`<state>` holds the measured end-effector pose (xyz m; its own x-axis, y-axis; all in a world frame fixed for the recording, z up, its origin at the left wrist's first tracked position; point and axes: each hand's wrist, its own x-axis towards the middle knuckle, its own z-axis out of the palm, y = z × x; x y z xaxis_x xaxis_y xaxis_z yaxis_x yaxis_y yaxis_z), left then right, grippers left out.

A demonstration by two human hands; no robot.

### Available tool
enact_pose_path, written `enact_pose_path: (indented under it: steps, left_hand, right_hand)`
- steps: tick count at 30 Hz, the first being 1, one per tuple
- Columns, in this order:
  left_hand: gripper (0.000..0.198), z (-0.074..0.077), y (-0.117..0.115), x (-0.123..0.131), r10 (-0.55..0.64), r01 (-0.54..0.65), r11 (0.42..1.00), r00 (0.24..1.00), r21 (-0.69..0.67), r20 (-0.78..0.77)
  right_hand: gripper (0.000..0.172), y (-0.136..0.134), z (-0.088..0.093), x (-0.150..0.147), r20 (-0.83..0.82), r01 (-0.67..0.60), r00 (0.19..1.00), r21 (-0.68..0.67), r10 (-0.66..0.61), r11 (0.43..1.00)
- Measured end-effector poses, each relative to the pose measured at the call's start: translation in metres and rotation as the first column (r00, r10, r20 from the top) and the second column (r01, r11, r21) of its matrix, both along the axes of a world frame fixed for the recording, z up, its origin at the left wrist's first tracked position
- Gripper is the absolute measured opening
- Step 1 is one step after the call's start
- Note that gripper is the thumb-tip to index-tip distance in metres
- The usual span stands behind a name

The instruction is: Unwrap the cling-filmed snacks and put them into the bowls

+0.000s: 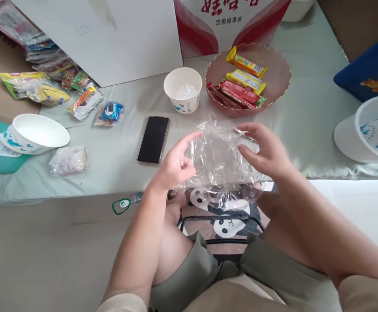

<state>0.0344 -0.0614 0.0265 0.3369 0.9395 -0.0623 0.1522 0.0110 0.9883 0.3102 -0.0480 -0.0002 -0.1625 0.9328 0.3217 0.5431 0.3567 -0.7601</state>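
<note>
transparent bag (213, 160) between two parted hands, draped over the front edge of the table (312, 143)

its lower part hangs above the lap; left hand (176, 167) has index finger and thumb apart, right hand (269, 149) has fingers spread, both flanking the bag, apparently steadying its width; phone (153, 139) lies left, paper cup (182, 97) and snack bowl (278, 69) sit close beyond, limiting forward reach; the wider gap runs right, towards the white bucket (347, 134)
</note>
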Motion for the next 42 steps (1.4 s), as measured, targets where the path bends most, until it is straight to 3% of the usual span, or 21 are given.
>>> enact_pose_path:
  steps: [3, 6, 7, 9, 11, 14, 17, 20, 23, 26, 28, 30, 32, 34, 38, 42]
  left_hand:
    - [0.070, 0.005, 0.000, -0.010, -0.136, 0.164, 0.971, 0.978, -0.175, 0.161]
    - [0.067, 0.007, 0.002, -0.018, -0.163, 0.225, 0.930, 0.961, -0.290, 0.224]
    - [0.068, 0.007, 0.003, -0.020, -0.161, 0.230, 0.920, 0.960, -0.317, 0.228]
    - [0.067, 0.006, 0.008, -0.022, -0.142, 0.209, 0.912, 0.968, -0.353, 0.207]
    - [0.064, 0.006, 0.014, -0.023, -0.105, 0.158, 0.920, 0.981, -0.359, 0.161]
    - [0.060, 0.007, 0.023, -0.023, -0.008, 0.024, 0.935, 0.999, -0.354, 0.046]
    - [0.059, 0.008, 0.028, -0.024, 0.085, -0.106, 0.929, 0.994, -0.355, -0.073]
    - [0.038, 0.006, 0.028, -0.027, 0.073, -0.120, 0.937, 0.986, -0.329, -0.151]
    - [0.021, 0.001, 0.030, -0.031, 0.075, -0.120, 0.957, 0.982, -0.266, -0.175]
    - [0.021, -0.005, 0.034, -0.030, 0.328, -0.328, 0.935, 0.945, -0.134, -0.024]
    - [0.026, -0.007, 0.034, -0.025, 0.433, -0.414, 0.898, 0.891, -0.146, 0.137]
    - [0.039, -0.008, 0.032, -0.019, 0.368, -0.314, 0.912, 0.910, -0.263, 0.190]
    - [0.044, -0.007, 0.029, -0.012, 0.248, -0.187, 0.905, 0.962, -0.383, 0.117]
    - [0.032, -0.008, 0.026, -0.006, 0.231, -0.215, 0.891, 0.973, -0.401, -0.008]
    - [0.015, -0.014, 0.025, 0.000, 0.370, -0.395, 0.892, 0.918, -0.221, -0.146]
    - [0.016, -0.019, 0.029, -0.003, 0.371, -0.377, 0.926, 0.907, 0.010, -0.199]
  right_hand:
    - [0.051, 0.012, -0.002, -0.003, -0.124, -0.103, 0.987, 0.008, 0.103, 0.995]
    - [0.073, 0.020, -0.007, -0.014, -0.216, -0.275, 0.938, 0.014, 0.272, 0.961]
    - [0.072, 0.022, -0.009, -0.019, -0.237, -0.317, 0.921, 0.005, 0.309, 0.949]
    - [0.046, 0.024, -0.010, -0.027, -0.292, -0.333, 0.905, -0.033, 0.310, 0.942]
    - [0.026, 0.026, -0.010, -0.031, -0.376, -0.271, 0.900, -0.089, 0.219, 0.959]
    - [0.034, 0.025, -0.005, -0.026, -0.471, -0.138, 0.881, -0.168, 0.043, 0.976]
    - [0.042, 0.022, -0.001, -0.013, -0.440, -0.022, 0.895, -0.205, -0.072, 0.979]
    - [0.043, 0.018, -0.001, -0.003, -0.381, 0.075, 0.912, -0.209, -0.152, 0.975]
    - [0.038, 0.017, -0.002, 0.003, -0.387, 0.237, 0.876, -0.176, -0.289, 0.955]
    - [0.033, 0.022, -0.005, 0.003, -0.439, 0.378, 0.805, -0.139, -0.399, 0.915]
    - [0.034, 0.026, -0.006, 0.001, -0.469, 0.428, 0.771, -0.121, -0.432, 0.896]
    - [0.039, 0.030, -0.008, 0.000, -0.485, 0.458, 0.754, -0.093, -0.442, 0.884]
    - [0.042, 0.034, -0.009, -0.001, -0.499, 0.479, 0.745, -0.062, -0.443, 0.876]
    - [0.046, 0.037, -0.010, 0.000, -0.513, 0.503, 0.736, -0.023, -0.442, 0.864]
    - [0.049, 0.044, -0.012, 0.006, -0.527, 0.556, 0.714, 0.027, -0.460, 0.831]
    - [0.044, 0.046, -0.012, 0.012, -0.572, 0.558, 0.687, 0.021, -0.448, 0.829]
